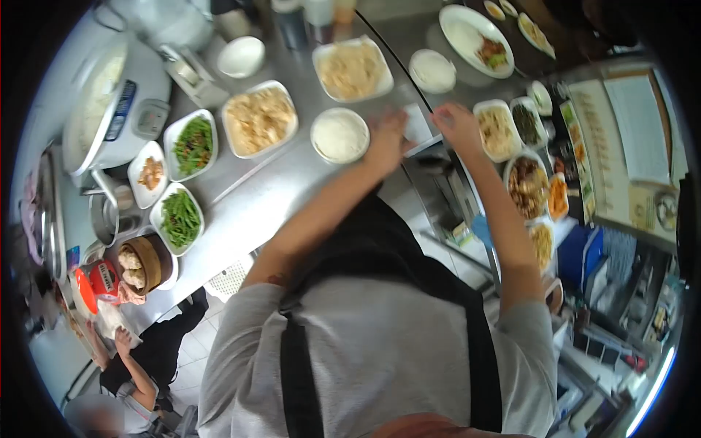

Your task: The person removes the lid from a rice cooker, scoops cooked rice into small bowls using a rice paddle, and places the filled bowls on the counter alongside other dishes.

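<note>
Rice bowl [340, 136], rim [339, 160] beside left hand [388, 134]

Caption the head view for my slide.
Kitchen counter: left hand beside white rice, right hand near a pale side dish.

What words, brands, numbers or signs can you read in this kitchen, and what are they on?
I can't read any with certainty; these are too small or blurred:
Red container: pale lettering.
White cooker: marks on its dark blue label.
Picture strip, right: any print.
White sheet: any writing.
</note>
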`<action>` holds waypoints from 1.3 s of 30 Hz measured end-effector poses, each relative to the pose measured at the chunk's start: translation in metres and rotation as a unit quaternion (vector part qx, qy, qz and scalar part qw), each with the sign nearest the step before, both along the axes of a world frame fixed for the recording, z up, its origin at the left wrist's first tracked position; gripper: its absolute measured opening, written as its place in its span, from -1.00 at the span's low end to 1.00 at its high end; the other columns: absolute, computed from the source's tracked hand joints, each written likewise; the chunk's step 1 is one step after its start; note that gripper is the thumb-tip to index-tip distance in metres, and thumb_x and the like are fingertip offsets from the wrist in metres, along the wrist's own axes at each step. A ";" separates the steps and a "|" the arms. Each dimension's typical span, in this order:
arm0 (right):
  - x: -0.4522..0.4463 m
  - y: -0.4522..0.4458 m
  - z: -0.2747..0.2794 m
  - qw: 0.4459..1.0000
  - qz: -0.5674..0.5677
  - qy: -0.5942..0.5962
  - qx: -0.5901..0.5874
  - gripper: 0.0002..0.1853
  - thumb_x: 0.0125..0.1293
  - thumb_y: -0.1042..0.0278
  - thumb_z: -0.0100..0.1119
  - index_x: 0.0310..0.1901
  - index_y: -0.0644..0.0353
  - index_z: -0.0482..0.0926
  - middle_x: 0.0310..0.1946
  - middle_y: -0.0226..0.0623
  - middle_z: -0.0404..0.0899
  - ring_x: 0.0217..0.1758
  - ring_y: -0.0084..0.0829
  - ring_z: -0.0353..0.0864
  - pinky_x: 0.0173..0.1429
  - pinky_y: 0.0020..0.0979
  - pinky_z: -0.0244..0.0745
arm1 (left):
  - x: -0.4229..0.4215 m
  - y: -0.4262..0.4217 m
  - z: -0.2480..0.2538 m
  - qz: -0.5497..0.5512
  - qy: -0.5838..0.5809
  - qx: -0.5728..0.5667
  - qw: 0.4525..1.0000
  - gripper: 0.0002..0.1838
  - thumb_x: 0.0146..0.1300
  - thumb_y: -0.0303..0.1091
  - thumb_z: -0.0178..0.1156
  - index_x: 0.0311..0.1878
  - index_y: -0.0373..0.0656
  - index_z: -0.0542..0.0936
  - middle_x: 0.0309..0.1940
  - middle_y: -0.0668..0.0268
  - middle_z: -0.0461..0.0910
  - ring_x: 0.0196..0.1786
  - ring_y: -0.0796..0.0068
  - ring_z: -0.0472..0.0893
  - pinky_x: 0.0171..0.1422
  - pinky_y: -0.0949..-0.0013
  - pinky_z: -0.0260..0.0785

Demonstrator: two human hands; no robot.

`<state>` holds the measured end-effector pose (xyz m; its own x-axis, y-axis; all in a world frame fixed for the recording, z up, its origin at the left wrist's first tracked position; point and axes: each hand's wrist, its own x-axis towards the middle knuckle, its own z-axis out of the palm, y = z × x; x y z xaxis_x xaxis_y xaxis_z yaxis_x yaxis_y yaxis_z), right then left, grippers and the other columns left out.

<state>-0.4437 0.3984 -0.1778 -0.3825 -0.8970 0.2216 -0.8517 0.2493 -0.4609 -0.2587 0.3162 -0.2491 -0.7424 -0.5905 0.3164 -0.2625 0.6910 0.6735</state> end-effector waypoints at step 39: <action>0.058 -0.139 0.113 0.917 0.225 -0.327 -0.035 -0.90 0.12 0.48 0.37 -0.34 0.27 0.65 -0.36 -0.22 0.66 -0.29 -0.37 0.64 -0.15 -0.45 0.49 | 0.128 -0.389 0.247 0.235 0.030 0.012 0.971 -0.48 0.34 -0.12 0.15 0.25 -0.22 0.44 0.15 -0.03 0.48 0.09 0.07 0.57 0.00 0.23 0.53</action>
<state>-0.3860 0.2596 -0.0650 -0.0495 -0.9889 0.1400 -0.3969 -0.1091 -0.9114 -0.1308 -0.0729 -0.0021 -0.3697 -0.8674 0.3330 -0.5051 0.4884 0.7116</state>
